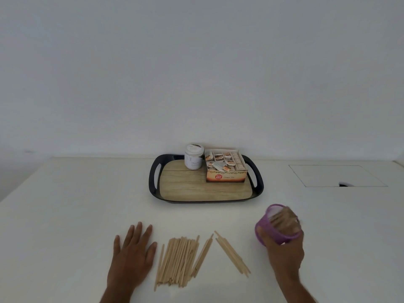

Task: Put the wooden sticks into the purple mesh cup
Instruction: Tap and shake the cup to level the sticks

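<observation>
1. Left hand (131, 256): lay flat, palm down, on the pale surface (65, 215), fingers (137, 231) spread and released, grasping nothing.
2. Wooden sticks (177, 262): lay loose on the surface just right of the left hand, most in one thick bundle pointing away from the viewer.
3. Smaller group of sticks (232, 252): lay further right, slanted the other way, forming a rough upside-down V with the bundle's outer sticks.
4. Black tray (153, 178) with wood-look floor: sat beyond the sticks, well apart from them.
5. White jar (193, 157): stood at the tray's back, beside an open box of sachets (226, 169).
6. Purple mesh cup (276, 226): held off to the right, tilted with its mouth up and away, motion-blurred; contents impossible to tell.
7. Right hand (286, 252): fingers (263, 234) clenched around the cup from below.
</observation>
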### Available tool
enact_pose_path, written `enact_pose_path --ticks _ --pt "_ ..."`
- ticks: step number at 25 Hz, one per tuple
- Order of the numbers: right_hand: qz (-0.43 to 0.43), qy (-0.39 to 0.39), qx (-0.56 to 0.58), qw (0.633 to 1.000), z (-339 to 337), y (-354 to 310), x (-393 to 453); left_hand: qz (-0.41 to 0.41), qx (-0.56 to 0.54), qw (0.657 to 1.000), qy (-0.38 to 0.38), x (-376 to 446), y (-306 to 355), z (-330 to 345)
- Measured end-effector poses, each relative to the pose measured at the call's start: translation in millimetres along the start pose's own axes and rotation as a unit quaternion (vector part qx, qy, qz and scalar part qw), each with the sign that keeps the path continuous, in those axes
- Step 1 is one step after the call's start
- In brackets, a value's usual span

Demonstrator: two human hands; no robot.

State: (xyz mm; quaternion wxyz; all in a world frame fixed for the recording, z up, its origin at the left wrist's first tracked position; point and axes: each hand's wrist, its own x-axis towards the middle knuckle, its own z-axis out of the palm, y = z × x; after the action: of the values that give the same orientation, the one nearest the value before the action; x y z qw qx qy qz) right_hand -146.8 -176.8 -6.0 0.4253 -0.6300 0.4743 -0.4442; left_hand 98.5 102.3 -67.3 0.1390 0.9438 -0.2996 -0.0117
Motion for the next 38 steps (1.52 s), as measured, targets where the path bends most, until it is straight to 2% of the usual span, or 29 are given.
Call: enact_pose_path --ticks 2,5,8,11,13,16,19,22,25,28,29,32,35,38 --pt "-0.055 -0.041 -0.029 0.997 0 0 0 -0.001 -0.001 1.000 -0.001 0 -1 1" --pt "-0.017 0.021 -0.014 1.000 -3 -5 6 -0.001 0.001 1.000 -0.003 1 1 0" --pt "-0.075 -0.036 -0.049 0.995 -3 -1 7 -0.002 -0.001 1.000 -0.001 1 0 0" --pt "-0.015 0.009 -0.023 1.000 -4 -1 8 0.001 0.002 1.000 0.007 0 -1 2" --pt "-0.056 -0.031 -0.047 0.997 -2 1 7 0.001 0.000 1.000 0.008 0 -3 4" --pt "-0.041 -0.004 -0.038 0.998 -3 -1 9 -0.002 0.003 1.000 0.006 1 -3 3" --pt "-0.098 -0.046 -0.069 0.992 -3 4 9 -0.003 0.002 1.000 0.009 1 -2 4" --pt "-0.051 -0.005 -0.043 0.998 -4 2 10 -0.004 0.002 1.000 0.013 1 -2 3" --pt "-0.123 -0.075 -0.097 0.985 -4 7 7 -0.003 0.001 1.000 0.009 1 -3 4" --pt "-0.038 -0.015 -0.058 0.998 -6 11 10 -0.005 0.001 1.000 0.014 1 -2 4" --pt "-0.026 -0.025 -0.051 0.998 -7 11 10 -0.005 -0.001 1.000 0.014 0 -2 4" --pt "-0.078 -0.085 -0.092 0.989 -9 15 6 -0.005 -0.003 1.000 0.005 1 -2 2" --pt "-0.030 -0.080 -0.054 0.995 -11 22 10 -0.005 -0.001 1.000 0.015 0 -2 4" --pt "-0.043 -0.133 -0.060 0.988 -15 29 19 -0.007 0.001 1.000 0.008 1 -3 4"
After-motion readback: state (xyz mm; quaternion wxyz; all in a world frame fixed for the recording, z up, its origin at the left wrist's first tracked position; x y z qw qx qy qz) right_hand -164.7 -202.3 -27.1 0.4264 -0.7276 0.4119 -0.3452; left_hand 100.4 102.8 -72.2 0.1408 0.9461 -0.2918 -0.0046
